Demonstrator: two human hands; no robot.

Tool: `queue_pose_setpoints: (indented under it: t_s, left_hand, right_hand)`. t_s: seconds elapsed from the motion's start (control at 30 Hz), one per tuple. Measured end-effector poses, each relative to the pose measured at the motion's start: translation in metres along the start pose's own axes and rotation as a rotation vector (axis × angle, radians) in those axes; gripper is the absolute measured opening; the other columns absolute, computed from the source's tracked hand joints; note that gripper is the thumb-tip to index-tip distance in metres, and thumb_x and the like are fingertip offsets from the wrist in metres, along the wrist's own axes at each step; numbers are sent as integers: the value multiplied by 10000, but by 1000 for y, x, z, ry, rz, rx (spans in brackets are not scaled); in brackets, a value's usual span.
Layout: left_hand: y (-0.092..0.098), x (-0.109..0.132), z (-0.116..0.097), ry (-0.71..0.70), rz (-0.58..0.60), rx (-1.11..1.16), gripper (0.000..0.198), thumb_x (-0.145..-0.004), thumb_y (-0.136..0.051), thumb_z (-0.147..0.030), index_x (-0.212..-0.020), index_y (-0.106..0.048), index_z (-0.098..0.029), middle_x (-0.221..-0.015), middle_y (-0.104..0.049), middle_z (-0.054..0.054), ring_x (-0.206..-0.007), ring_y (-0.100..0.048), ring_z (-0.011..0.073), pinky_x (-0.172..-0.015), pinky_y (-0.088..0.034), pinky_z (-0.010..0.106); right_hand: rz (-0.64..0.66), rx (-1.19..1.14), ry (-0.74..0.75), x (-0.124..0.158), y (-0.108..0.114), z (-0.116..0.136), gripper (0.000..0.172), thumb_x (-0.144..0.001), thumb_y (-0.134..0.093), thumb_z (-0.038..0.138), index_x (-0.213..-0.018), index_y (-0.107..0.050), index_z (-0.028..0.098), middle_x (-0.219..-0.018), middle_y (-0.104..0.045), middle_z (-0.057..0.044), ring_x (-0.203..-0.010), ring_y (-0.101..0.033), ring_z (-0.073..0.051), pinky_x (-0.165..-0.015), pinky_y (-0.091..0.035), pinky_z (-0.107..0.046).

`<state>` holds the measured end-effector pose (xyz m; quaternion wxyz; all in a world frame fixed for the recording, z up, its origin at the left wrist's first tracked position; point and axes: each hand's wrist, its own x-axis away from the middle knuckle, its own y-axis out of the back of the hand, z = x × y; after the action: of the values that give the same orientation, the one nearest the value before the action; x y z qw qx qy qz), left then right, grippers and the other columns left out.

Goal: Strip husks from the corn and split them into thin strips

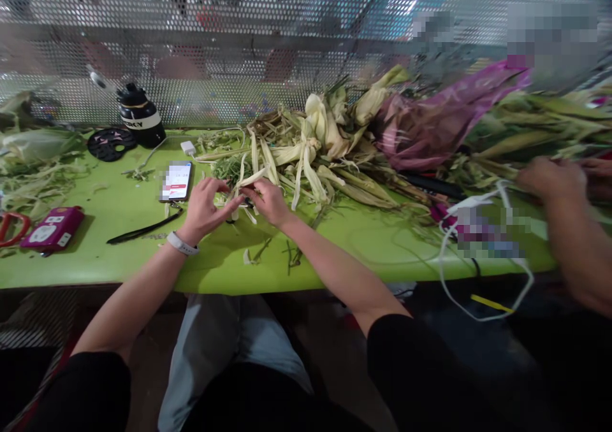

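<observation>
My left hand (206, 210) and my right hand (269, 201) meet at the middle of the green table. Between them is a pale strip of corn husk (253, 177), pinched in the fingertips of my right hand. My left thumb reaches across toward the right fingers, and the left fingers are closed around the same husk bits; exactly what they grip is partly hidden. Just beyond lie thin green shreds (227, 167) and a large heap of dried corn husks (313, 155). A few loose scraps (258, 252) are on the table below my hands.
Left of my hands are a phone (176, 180), a black strap (143, 228), a purple box (53, 228), and a dark bottle (139, 116). A pink plastic bag (425, 126) and white cable (442, 253) are at right, near another person's hand (554, 177).
</observation>
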<state>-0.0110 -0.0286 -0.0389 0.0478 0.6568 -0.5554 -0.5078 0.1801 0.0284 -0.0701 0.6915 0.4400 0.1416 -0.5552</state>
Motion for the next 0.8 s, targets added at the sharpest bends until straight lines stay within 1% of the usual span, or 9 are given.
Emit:
queue_pose_setpoints:
  t_s: [0.07,0.13,0.2,0.3,0.47,0.6,0.7,0.77,0.8]
  left_hand:
    - [-2,1,0,-95,77,-194,242,-923,-622,-408,-872,-624,-171,-881,-676,91,-842,-601,231,-779,-432,378]
    - [-4,2,-1,-142,112,-333,250,-987,-511,-355,-857,-624,-174,-853,-679,99,-806,-596,233,-748,-403,376]
    - [-5,2,-3,-182,136,-406,323,-1032,-413,-334,-838,-618,-177,-825,-673,100,-775,-585,231,-743,-385,378]
    - [-6,2,-5,-243,157,-452,402,-1061,-329,-343,-824,-606,-175,-793,-660,102,-743,-566,233,-732,-372,381]
    - [-7,3,-5,-285,167,-430,414,-1067,-302,-321,-804,-589,-180,-737,-627,77,-665,-519,209,-698,-363,368]
    - [-9,4,-4,-313,161,-379,399,-1059,-321,-314,-778,-575,-186,-715,-607,69,-665,-508,208,-699,-369,370]
    - [-9,4,-6,-300,171,-315,373,-1040,-350,-307,-758,-566,-193,-723,-600,73,-693,-517,218,-719,-379,382]
    - [-7,5,-7,-271,167,-240,368,-1027,-375,-331,-732,-552,-201,-716,-586,68,-694,-515,217,-733,-387,389]
    - [-6,5,-7,-248,145,-184,376,-1023,-384,-359,-721,-545,-204,-713,-577,64,-696,-514,215,-738,-393,391]
  right_hand:
    - [-7,24,2,0,-1,0,449,-993,-485,569,-996,-731,194,-993,-740,-102,-974,-681,-225,-895,-511,-338]
    - [-6,48,3,1,-1,0,441,-999,-481,557,-1002,-727,192,-994,-737,-102,-972,-679,-227,-895,-510,-340]
    - [3,78,8,1,-1,2,440,-1012,-456,543,-1011,-722,193,-992,-732,-104,-966,-676,-228,-887,-512,-342]
    - [2,155,22,2,-3,6,462,-1035,-396,526,-1023,-709,187,-996,-723,-116,-961,-668,-230,-876,-513,-350]
    - [-53,269,60,2,-9,9,520,-1054,-322,516,-1031,-695,155,-978,-715,-142,-944,-655,-238,-863,-506,-356]
    - [-65,300,48,3,-12,8,492,-1061,-319,493,-1037,-688,169,-975,-710,-133,-950,-644,-235,-896,-497,-362]
    - [-53,249,18,3,-11,7,496,-1053,-340,507,-1029,-698,164,-983,-710,-140,-963,-641,-245,-919,-493,-385]
    - [-29,144,-8,2,-7,7,487,-1032,-387,543,-1018,-715,182,-997,-715,-124,-984,-648,-236,-936,-496,-376]
    - [-10,67,-19,1,-5,7,476,-1015,-422,565,-1018,-725,197,-1018,-719,-110,-1006,-652,-230,-952,-499,-369]
